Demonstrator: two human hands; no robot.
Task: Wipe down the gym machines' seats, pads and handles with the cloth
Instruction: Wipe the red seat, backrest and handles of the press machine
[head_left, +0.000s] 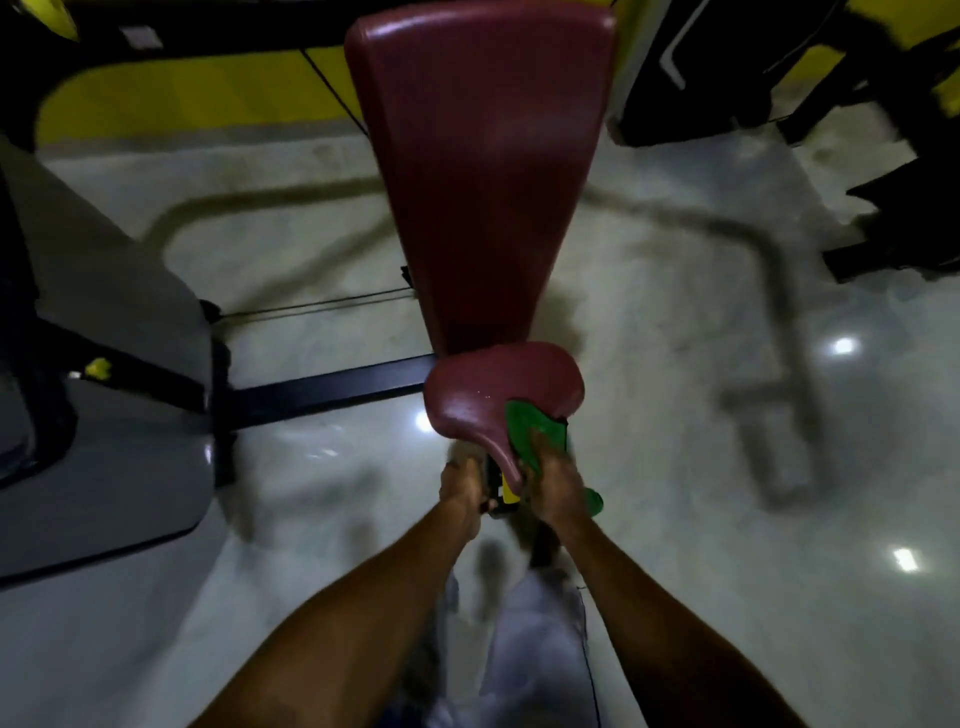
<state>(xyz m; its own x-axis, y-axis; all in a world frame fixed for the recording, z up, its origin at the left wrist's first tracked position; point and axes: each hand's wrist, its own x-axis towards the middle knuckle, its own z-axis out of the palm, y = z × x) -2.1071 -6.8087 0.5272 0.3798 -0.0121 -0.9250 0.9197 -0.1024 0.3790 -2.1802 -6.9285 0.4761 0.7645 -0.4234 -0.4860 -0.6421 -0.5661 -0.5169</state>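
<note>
A maroon padded seat (483, 389) sits low in the middle of the view, below a long maroon back pad (483, 171) that widens toward the top. My right hand (553, 483) holds a green cloth (535, 428) against the seat's near right edge, fingers wrapped over it. A tail of the cloth hangs beside my wrist. My left hand (462, 486) grips something under the seat's near edge, by a black and yellow fitting (506, 493); what it holds is hidden. The picture is blurred.
A grey shrouded machine (119, 415) stands at the left, joined to the seat by a black bar (332, 387) and thin cables. Black and yellow frames (883, 130) fill the back and right. The shiny pale floor (727, 415) lies around. My pale trousers show below.
</note>
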